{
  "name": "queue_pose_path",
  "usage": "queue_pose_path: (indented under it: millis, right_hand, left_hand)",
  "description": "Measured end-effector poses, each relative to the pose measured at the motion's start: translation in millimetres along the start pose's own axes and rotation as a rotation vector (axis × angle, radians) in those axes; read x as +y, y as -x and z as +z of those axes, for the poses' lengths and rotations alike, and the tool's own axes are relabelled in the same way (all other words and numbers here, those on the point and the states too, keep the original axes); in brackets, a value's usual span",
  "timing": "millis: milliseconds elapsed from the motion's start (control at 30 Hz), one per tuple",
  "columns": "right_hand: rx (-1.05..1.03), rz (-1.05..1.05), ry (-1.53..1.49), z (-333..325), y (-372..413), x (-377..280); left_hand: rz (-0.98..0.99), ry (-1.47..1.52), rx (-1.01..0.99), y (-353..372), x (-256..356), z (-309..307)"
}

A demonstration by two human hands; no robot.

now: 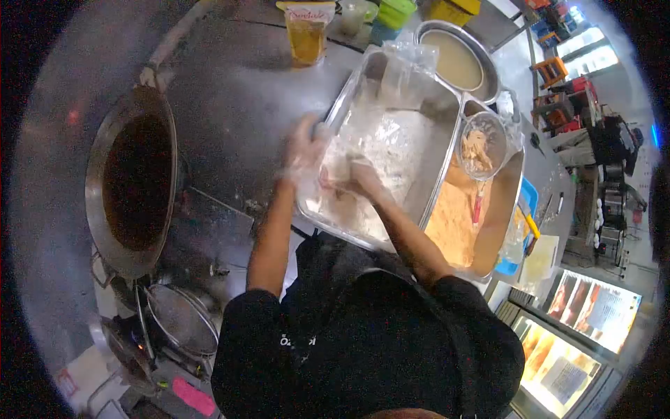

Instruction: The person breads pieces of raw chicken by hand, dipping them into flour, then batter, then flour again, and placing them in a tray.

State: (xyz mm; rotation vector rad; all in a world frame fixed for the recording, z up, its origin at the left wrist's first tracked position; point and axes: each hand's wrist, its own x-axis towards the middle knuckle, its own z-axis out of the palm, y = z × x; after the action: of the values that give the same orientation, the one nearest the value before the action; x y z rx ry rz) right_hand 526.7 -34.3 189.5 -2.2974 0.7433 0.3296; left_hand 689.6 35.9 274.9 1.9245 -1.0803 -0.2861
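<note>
A metal tray of white flour (401, 143) lies in front of me. Over its left rim is my left hand (303, 150), dusted white and smeared by motion, so its fingers cannot be made out. Down in the flour is my right hand (356, 176), also blurred, with its fingers partly hidden. A pale, pinkish patch between the two hands is too blurred to name. Beside it, a second metal tray of orange-tan powder (450, 223) holds a strainer (483, 145) with light-coloured pieces in it and a red handle.
A large wok of dark oil (139, 181) stands at the left, with a round wire strainer (183, 318) below it. Behind the trays are a bowl of cloudy liquid (452, 59) and a pouch of yellow liquid (307, 35). A blue tray (529, 202) lies at the right.
</note>
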Motion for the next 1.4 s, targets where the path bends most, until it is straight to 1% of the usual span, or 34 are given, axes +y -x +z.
queue_pose_path:
  millis: [33,67,133,200,233,267,300,367,400,433,500,533,600,667,700,767,800,867,900,933,967,1000,1033,1100,1133,1167,1200,1233,1267,1333,1400]
  right_hand:
    - [0.081,-0.113,0.09,5,2,-13]
    - [0.174,-0.217,0.189,9,5,-29]
    - [0.228,-0.306,0.334,34,20,-37]
    - [0.137,-0.371,0.378,47,23,-22]
    - [0.091,-0.405,0.397,55,24,-13]
    - [-0.126,-0.269,0.353,24,34,-30]
    - [-0.196,-0.231,0.283,11,35,-23]
    - [-0.189,-0.227,0.051,8,26,18]
    - [-0.167,-0.244,-0.081,6,19,43]
    - [-0.128,-0.258,-0.206,5,12,64]
    - [-0.025,-0.282,-0.163,1,12,90]
    - [0.058,-0.286,0.292,-15,23,75]
    - [0.034,-0.271,0.11,5,48,67]
    - [0.072,-0.251,0.063,40,58,76]
    - [0.118,-0.233,0.1,76,53,104]
    - [0.127,-0.262,-0.032,83,50,98]
    - [0.087,-0.307,-0.197,78,46,100]
    - [0.235,-0.319,0.018,40,48,68]
    - [0.311,-0.289,0.232,47,23,103]
    - [0.385,-0.246,0.445,55,-3,140]
    - [0.516,-0.238,0.251,21,5,88]
    - [0.534,-0.394,0.237,9,1,72]
    - [0.55,-0.55,0.224,2,-2,63]
    - [0.156,-0.161,0.437,12,11,14]
    - [-0.045,0.031,0.534,22,17,-4]
    - [0.558,-0.506,0.67,44,25,0]
    - [0.427,-0.568,0.511,56,34,14]
    - [0.296,-0.623,0.352,48,48,3]
    - [0.175,-0.562,0.063,55,46,20]
    - [0.049,-0.411,0.007,46,51,38]
    - [0.053,-0.38,0.052,33,47,59]
  left_hand:
    - [-0.066,-0.102,0.134,26,-11,-7]
    - [-0.112,-0.114,0.138,47,-26,-5]
    - [-0.215,-0.134,0.17,80,-63,9]
    - [-0.369,-0.043,-0.017,93,-90,22]
    - [-0.341,-0.042,-0.017,95,-75,16]
    - [-0.312,-0.041,-0.017,97,-59,11]
    - [-0.301,-0.077,-0.053,96,-61,12]
    - [-0.285,-0.151,-0.14,95,-67,12]
    - [-0.281,-0.096,-0.117,91,-40,-7]
    - [-0.3,-0.085,-0.113,91,-43,-5]
    - [-0.332,-0.054,-0.12,93,-48,5]
    - [-0.309,-0.076,-0.11,93,-54,10]
    - [-0.259,-0.126,-0.097,94,-63,17]
    - [-0.282,-0.122,-0.148,90,-51,7]
    - [-0.294,-0.126,-0.177,89,-47,2]
    - [-0.302,-0.112,-0.129,92,-50,6]
    - [-0.303,-0.106,-0.108,94,-53,9]
    - [-0.238,-0.032,-0.043,99,-82,34]
    - [-0.205,0.005,-0.009,100,-92,42]
    - [-0.208,-0.028,-0.017,100,-94,43]
    - [-0.208,-0.063,-0.024,100,-97,43]
    - [-0.206,-0.098,-0.035,99,-97,42]
    - [-0.241,-0.078,-0.091,97,-88,34]
    - [-0.323,-0.038,-0.192,91,-63,13]
    - [-0.336,-0.011,-0.195,90,-69,16]
    - [-0.353,0.019,-0.198,91,-78,24]
    - [-0.372,0.052,-0.204,94,-86,32]
    - [-0.342,-0.006,-0.177,95,-84,30]
    - [-0.309,-0.063,-0.15,95,-81,28]
    - [-0.237,-0.12,-0.101,98,-81,29]
    - [-0.166,-0.116,-0.036,98,-91,35]
